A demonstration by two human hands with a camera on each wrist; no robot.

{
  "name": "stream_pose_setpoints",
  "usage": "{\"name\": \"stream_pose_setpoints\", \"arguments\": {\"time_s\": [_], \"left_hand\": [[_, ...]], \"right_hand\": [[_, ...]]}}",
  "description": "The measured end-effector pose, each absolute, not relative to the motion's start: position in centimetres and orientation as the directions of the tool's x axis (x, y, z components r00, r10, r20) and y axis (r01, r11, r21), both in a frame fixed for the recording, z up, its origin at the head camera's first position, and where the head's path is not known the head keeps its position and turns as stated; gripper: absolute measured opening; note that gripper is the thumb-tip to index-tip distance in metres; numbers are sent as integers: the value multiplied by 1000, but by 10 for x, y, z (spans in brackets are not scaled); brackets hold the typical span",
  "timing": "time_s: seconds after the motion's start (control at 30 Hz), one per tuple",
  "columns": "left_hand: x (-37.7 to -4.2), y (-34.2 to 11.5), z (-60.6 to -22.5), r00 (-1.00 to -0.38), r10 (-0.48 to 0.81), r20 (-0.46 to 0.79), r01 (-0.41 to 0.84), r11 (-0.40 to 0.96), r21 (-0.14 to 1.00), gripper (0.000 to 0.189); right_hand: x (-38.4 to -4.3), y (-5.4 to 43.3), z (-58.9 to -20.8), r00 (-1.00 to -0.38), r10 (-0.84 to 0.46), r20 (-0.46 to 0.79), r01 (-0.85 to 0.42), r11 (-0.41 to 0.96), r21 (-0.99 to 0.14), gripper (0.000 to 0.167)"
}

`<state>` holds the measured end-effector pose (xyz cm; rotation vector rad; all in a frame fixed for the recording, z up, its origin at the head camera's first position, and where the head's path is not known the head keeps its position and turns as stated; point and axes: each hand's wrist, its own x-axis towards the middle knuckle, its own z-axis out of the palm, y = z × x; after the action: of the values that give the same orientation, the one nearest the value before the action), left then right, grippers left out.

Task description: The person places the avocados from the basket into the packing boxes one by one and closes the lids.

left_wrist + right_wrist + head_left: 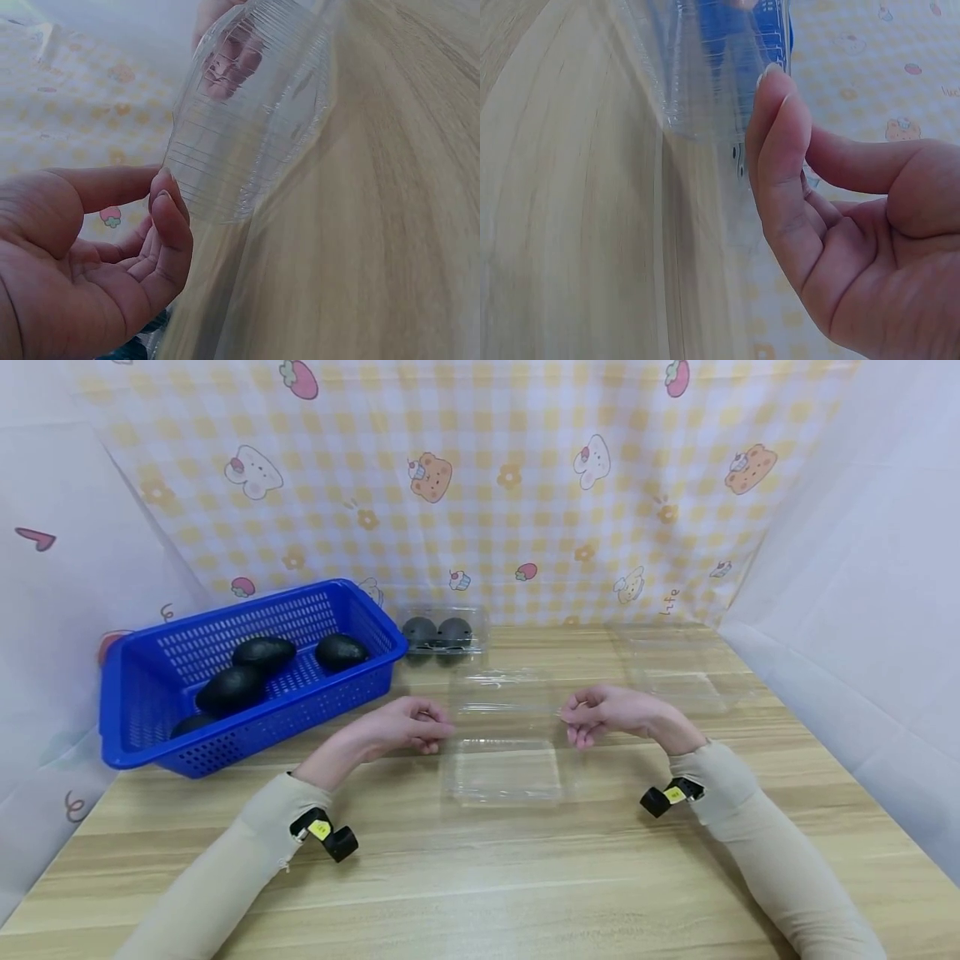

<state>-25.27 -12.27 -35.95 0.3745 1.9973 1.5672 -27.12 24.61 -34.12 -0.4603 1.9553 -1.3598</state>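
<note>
A clear plastic clamshell container lies opened out on the table between both hands. At its left edge, my left hand pinches the rim between thumb and index finger; the left wrist view shows this hand at the ribbed plastic, the other fingers curled. My right hand pinches the opposite edge. Seen from the right wrist, that hand has thumb and fingertips together at the rim of the clear plastic. Nothing is visible inside this container.
A blue basket holding several dark avocados stands at the left. Behind the container is a closed clear box with two dark avocados. Another clear container lies at the back right. A patterned curtain closes the back.
</note>
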Motion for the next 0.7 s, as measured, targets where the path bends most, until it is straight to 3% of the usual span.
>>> {"name": "stream_pose_setpoints", "arguments": {"time_s": [0.43, 0.7], "left_hand": [[-252, -139, -354, -797, 532, -285, -128, 313, 941, 23], [-254, -149, -352, -807, 522, -276, -90, 354, 931, 26]], "right_hand": [[-279, 232, -340, -655, -664, -360, 120, 379, -918, 27], [-280, 226, -345, -666, -675, -319, 122, 323, -939, 30]]}}
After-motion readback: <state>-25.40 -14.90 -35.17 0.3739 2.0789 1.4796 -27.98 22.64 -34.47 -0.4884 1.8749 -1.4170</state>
